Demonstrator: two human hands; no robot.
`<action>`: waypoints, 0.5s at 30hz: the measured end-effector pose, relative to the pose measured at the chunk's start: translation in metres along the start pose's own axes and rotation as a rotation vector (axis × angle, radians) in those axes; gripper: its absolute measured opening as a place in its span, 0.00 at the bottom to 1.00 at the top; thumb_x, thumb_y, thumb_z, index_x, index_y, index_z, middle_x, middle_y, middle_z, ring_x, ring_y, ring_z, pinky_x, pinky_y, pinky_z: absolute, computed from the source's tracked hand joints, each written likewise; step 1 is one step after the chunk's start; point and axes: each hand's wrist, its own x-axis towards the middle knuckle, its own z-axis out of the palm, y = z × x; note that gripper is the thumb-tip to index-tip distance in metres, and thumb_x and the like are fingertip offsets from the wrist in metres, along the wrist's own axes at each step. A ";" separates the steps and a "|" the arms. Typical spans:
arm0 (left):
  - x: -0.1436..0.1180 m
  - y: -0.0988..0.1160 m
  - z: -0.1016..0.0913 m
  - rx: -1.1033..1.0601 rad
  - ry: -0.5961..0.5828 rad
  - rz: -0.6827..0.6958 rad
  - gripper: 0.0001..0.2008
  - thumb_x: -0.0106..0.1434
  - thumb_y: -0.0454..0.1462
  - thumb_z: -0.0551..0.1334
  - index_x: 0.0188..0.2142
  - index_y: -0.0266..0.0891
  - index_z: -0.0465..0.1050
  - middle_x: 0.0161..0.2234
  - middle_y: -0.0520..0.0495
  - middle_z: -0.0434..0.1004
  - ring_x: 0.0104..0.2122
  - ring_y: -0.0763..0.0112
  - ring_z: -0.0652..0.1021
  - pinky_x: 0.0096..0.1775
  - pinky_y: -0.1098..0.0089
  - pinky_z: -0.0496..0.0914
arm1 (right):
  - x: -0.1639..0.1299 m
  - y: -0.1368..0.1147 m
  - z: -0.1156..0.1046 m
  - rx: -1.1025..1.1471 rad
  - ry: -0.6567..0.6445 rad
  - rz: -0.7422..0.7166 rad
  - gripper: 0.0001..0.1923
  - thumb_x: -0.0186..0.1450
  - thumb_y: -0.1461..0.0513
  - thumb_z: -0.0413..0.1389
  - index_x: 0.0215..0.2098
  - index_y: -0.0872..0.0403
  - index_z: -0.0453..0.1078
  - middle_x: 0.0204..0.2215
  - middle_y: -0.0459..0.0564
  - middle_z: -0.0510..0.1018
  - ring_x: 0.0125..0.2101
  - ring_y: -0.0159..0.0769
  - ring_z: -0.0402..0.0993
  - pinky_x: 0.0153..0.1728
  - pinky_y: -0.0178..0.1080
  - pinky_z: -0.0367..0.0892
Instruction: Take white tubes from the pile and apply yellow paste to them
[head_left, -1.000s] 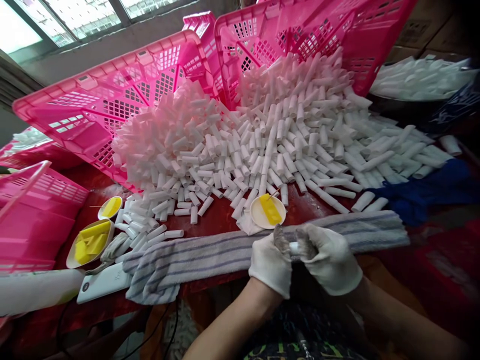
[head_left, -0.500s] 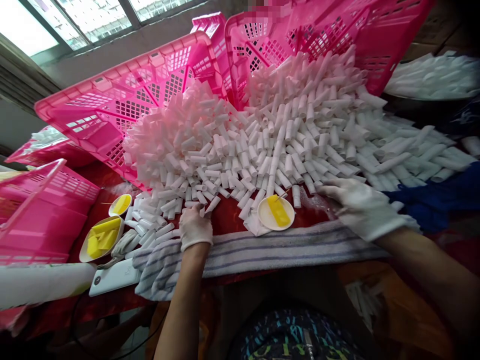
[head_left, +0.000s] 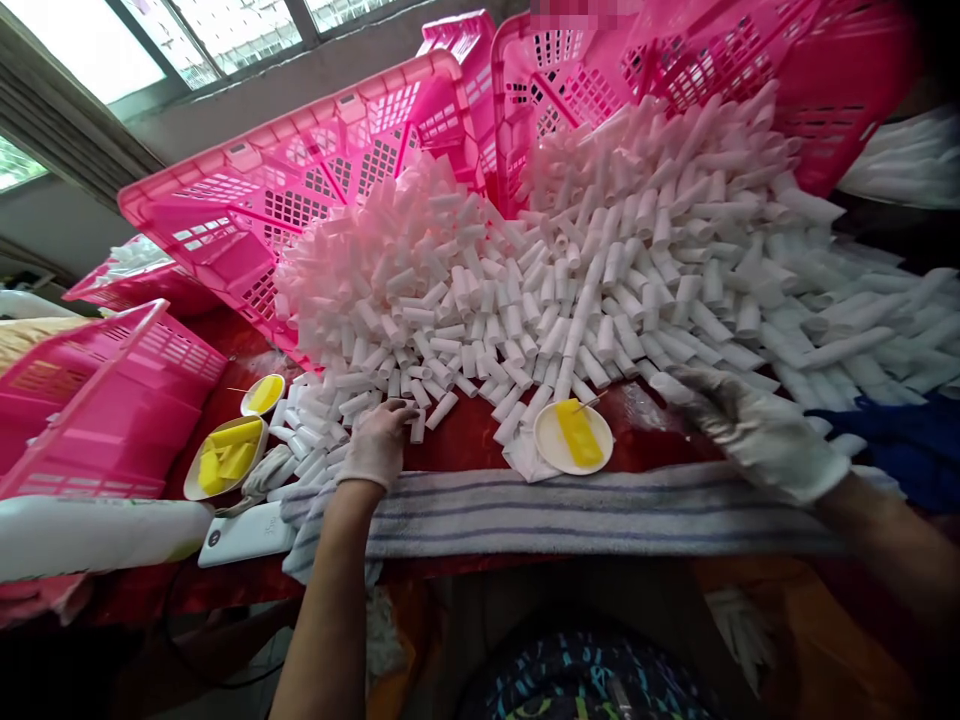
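My left hand [head_left: 373, 447], in a white glove with bare fingertips, is at the near edge of the pile. Its fingers are bent and close together, closed at the top of a short white tube [head_left: 418, 426]. My right hand [head_left: 757, 432], gloved and smudged grey, is over the right side of the table. Its long fingers are closed on another white tube [head_left: 670, 389] at the tips; the thumb side is partly hidden. A great heap of white tubes [head_left: 517, 285] spreads beyond both hands. Between them, a white dish [head_left: 551, 455] holds a yellow slab [head_left: 579, 434] and a thin stick.
Pink crates [head_left: 300, 190] lie tipped behind the heap. A striped towel [head_left: 570, 515] runs along the near edge. At left are an oval dish of yellow pieces [head_left: 229, 455], a smaller dish [head_left: 262, 395], a phone [head_left: 251, 535], a white bottle [head_left: 97, 535] and another crate [head_left: 150, 390].
The view has swung a little to the left. My left hand has shifted slightly left. My right hand has moved right and turned, its fingers now at a white tube.
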 end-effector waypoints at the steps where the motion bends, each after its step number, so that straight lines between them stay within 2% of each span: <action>1: 0.000 0.003 0.007 -0.025 -0.005 0.031 0.19 0.59 0.26 0.59 0.45 0.42 0.82 0.53 0.44 0.79 0.50 0.59 0.78 0.55 0.62 0.71 | -0.009 -0.004 0.000 0.059 -0.066 0.021 0.23 0.69 0.50 0.55 0.60 0.46 0.71 0.55 0.54 0.79 0.53 0.46 0.77 0.55 0.45 0.72; 4: 0.003 0.026 0.027 -0.100 -0.006 0.089 0.13 0.62 0.31 0.62 0.44 0.42 0.82 0.50 0.43 0.80 0.48 0.59 0.78 0.54 0.62 0.71 | -0.024 -0.015 0.007 0.127 -0.363 0.000 0.24 0.69 0.46 0.54 0.59 0.44 0.73 0.62 0.51 0.73 0.63 0.50 0.68 0.63 0.49 0.65; 6: 0.006 0.045 0.036 -0.131 -0.031 0.114 0.11 0.64 0.34 0.63 0.45 0.42 0.81 0.47 0.43 0.81 0.47 0.59 0.78 0.53 0.62 0.71 | -0.021 -0.021 0.016 0.166 -0.445 0.013 0.26 0.68 0.45 0.54 0.59 0.45 0.73 0.62 0.51 0.73 0.63 0.52 0.67 0.63 0.52 0.65; 8: 0.009 0.061 0.039 -0.133 -0.048 0.089 0.11 0.65 0.36 0.63 0.46 0.41 0.81 0.44 0.42 0.82 0.46 0.59 0.78 0.52 0.62 0.71 | -0.011 -0.024 0.028 0.211 -0.404 0.071 0.28 0.66 0.44 0.57 0.58 0.48 0.73 0.57 0.53 0.78 0.57 0.52 0.74 0.59 0.53 0.70; 11: 0.009 0.077 0.039 -0.113 0.006 -0.017 0.14 0.64 0.38 0.65 0.48 0.39 0.80 0.43 0.41 0.82 0.45 0.57 0.78 0.52 0.61 0.70 | 0.003 -0.018 0.048 0.216 -0.304 0.126 0.27 0.62 0.44 0.61 0.51 0.51 0.76 0.49 0.54 0.82 0.51 0.52 0.78 0.55 0.54 0.73; 15: 0.000 0.089 0.036 -0.198 0.079 -0.074 0.17 0.64 0.38 0.65 0.52 0.40 0.79 0.46 0.41 0.81 0.47 0.56 0.77 0.52 0.60 0.70 | -0.001 -0.003 0.066 0.238 -0.169 -0.004 0.19 0.61 0.47 0.63 0.44 0.48 0.78 0.45 0.51 0.83 0.48 0.49 0.80 0.58 0.53 0.72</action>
